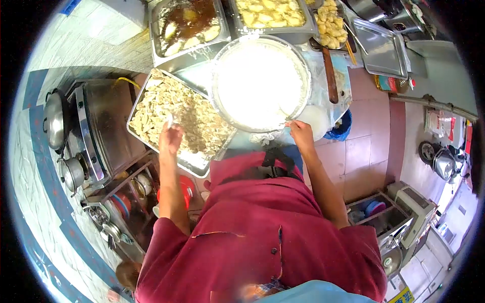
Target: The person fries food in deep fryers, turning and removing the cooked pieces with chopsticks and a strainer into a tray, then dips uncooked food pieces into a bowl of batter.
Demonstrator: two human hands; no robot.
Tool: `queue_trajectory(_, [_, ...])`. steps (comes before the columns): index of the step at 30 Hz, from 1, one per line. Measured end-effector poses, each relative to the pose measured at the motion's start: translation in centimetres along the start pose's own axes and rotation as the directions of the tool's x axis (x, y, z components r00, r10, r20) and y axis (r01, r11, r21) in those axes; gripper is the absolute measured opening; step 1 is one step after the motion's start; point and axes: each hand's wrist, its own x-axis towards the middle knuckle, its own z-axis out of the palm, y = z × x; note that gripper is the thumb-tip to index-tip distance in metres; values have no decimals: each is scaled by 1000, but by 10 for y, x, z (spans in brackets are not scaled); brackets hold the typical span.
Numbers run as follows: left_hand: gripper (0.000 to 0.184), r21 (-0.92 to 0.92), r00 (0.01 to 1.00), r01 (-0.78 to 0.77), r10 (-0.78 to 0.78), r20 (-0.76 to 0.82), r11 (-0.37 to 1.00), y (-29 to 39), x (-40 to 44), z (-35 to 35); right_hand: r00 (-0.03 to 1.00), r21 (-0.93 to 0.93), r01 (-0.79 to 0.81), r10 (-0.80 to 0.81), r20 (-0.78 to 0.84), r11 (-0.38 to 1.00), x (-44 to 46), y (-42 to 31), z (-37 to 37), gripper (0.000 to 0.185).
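Observation:
My left hand (171, 140) is above a metal tray (203, 173) of sliced, pale-brown food pieces (166, 101). Its fingers are pinched on a small whitish piece (170, 120), too bright to name. At the near right rim of a large round basin (216, 103), my right hand (301, 134) is closed. What looks like a thin utensil (284, 114) runs from its fingers into the basin. White batter-like stuff (260, 81) fills the basin, washed out by glare. The basin stands just right of the tray.
Behind are a metal pan of dark liquid with pieces (189, 25), a pan of yellow pieces (270, 12) and a heaped strainer (331, 25) with a wooden handle (330, 76). An empty-looking metal tray (380, 48) lies right. A blue-lined bin (339, 126) stands below.

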Motion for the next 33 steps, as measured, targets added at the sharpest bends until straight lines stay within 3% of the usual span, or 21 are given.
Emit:
queue_trajectory(3, [22,43,949,171,-177,262,984,-56,-1,22,1000,-56,9,-10,-3,998,-2,-4,-4,28])
queue_trajectory(4, [30,221,955,92,-149,257,971,-71,-23,66,1000,-63,7,-8,-13,998,-4,-8,-5,27])
queue_trajectory(5, [35,367,993,55,-91,81,928,-92,-36,101,1000,-71,0,-2,-22,998,-6,-9,-6,27])
queue_trajectory(6, [34,548,989,5,-84,120,836,-108,-30,108,994,-152,76,-86,-60,985,-6,-8,-8,27])
queue_trajectory(7, [34,547,959,35,-183,218,836,-123,-18,107,981,-235,147,-171,-89,961,-5,-6,-8,27])
queue_trajectory(8, [33,593,973,21,-153,173,805,-141,-20,120,959,-318,217,-263,-110,923,-5,-6,-10,27])
queue_trajectory(10, [31,785,973,-81,-122,196,614,-173,-3,124,940,-505,201,-311,-142,839,-9,-12,-15,26])
queue_trajectory(13, [33,880,924,-344,-45,379,326,-216,24,126,913,-656,158,-363,-188,738,-16,-20,-18,26])
queue_trajectory(14, [33,909,920,-384,-15,392,163,-224,23,128,919,-682,138,-350,-182,719,-19,-27,-19,27])
queue_trajectory(16, [34,891,901,-419,35,431,-176,-224,7,152,927,-729,107,-332,-172,676,-25,-34,-16,27])
queue_trajectory(17, [34,881,907,-384,63,416,-276,-225,-1,161,929,-751,97,-330,-167,653,-25,-36,-14,28])
queue_trajectory(20, [44,850,913,-356,50,405,-387,-232,6,156,938,-754,104,-316,-142,649,-23,-32,-6,27])
queue_trajectory(24, [45,851,928,-320,42,370,-416,-235,7,159,926,-742,217,-374,-49,635,-24,-30,8,23])
queue_trajectory(26, [44,872,940,-288,59,337,-396,-235,4,164,927,-785,141,-360,-111,604,-24,-31,7,25])
queue_trajectory(29, [38,867,892,-362,143,429,-344,-235,3,156,914,-795,84,-364,-179,601,-21,-34,1,27])
queue_trajectory(32, [33,898,933,-360,102,345,253,-250,47,116,920,-758,124,-360,-154,640,-18,-28,-5,27])
queue_trajectory(33, [32,908,978,-203,30,206,368,-246,46,120,929,-746,135,-346,-134,652,-15,-25,-6,27])
